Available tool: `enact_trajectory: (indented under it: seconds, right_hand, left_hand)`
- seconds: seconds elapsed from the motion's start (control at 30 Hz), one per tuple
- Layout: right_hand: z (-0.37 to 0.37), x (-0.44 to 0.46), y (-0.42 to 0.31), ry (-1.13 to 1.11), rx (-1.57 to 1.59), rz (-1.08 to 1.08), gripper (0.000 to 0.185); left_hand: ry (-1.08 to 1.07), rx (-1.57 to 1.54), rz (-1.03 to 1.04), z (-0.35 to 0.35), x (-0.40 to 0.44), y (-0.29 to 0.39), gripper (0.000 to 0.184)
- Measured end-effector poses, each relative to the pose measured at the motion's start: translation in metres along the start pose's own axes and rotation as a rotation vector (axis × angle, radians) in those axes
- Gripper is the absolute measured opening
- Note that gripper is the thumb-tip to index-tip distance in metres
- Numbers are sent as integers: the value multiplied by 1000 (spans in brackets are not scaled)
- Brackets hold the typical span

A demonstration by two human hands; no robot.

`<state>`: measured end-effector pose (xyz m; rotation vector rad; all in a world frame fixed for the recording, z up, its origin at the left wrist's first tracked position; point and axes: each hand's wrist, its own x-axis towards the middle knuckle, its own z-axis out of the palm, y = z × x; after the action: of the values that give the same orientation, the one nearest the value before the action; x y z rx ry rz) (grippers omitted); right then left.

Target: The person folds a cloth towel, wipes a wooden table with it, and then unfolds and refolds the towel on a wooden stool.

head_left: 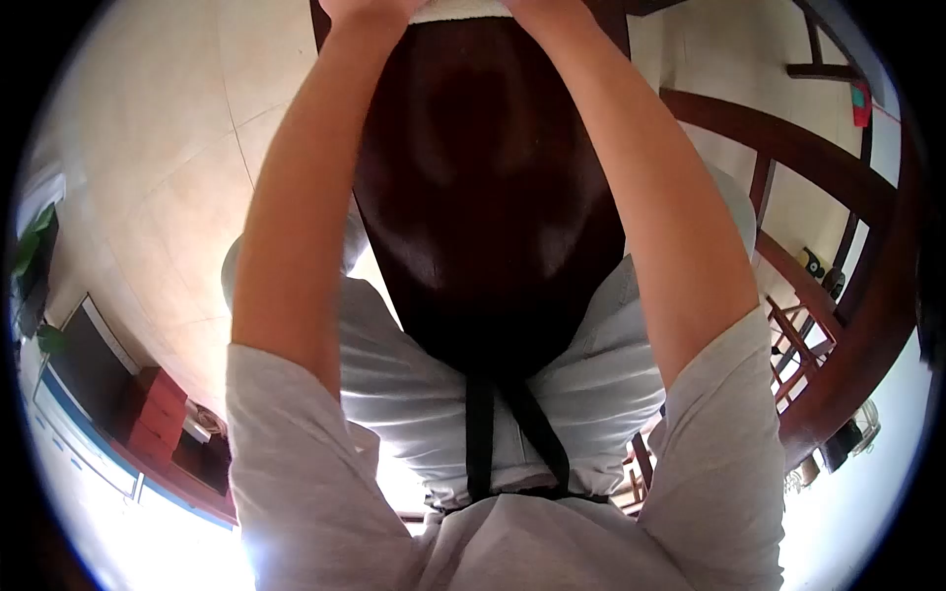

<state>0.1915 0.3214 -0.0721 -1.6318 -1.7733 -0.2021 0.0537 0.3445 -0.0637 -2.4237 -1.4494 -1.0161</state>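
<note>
Both my arms stretch forward over a dark, glossy wooden surface [473, 148], which narrows towards my lap. At the top edge of the head view a strip of white, towel-like cloth [461, 10] lies across the wood. My left hand [371, 8] is at the left end of that cloth, and my right hand [544, 10] is at its right end. Only the wrists and a little of each hand show. The fingers are cut off by the frame, so their grip on the cloth cannot be made out.
Curved dark wooden furniture [788, 148] stands close on my right. Pale floor tiles [177, 138] spread out on the left. Red boxes [158, 419] and a plant [34, 241] are at the far left. Black straps [480, 433] hang over my grey trousers.
</note>
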Motion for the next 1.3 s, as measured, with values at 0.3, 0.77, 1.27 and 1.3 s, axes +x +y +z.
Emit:
enact_trajectory:
  seconds: [0.3, 0.77, 1.27, 1.3]
  right_hand:
    - [-34, -75, -22, -123, -60, -5, 18]
    - [-152, -228, -87, -107, -23, 114, 14]
    - [-113, -175, -25, 132, -73, 203, 11]
    - [-108, -161, -16, 135, -58, 186, 10]
  left_hand:
    - [-118, 125, -121, -42, -75, 38, 29]
    - [-135, -62, -149, -141, -208, 136, 15]
    - [-207, -132, 78, -65, -125, 110, 15]
    - [-174, -135, 65, -54, -114, 107, 15]
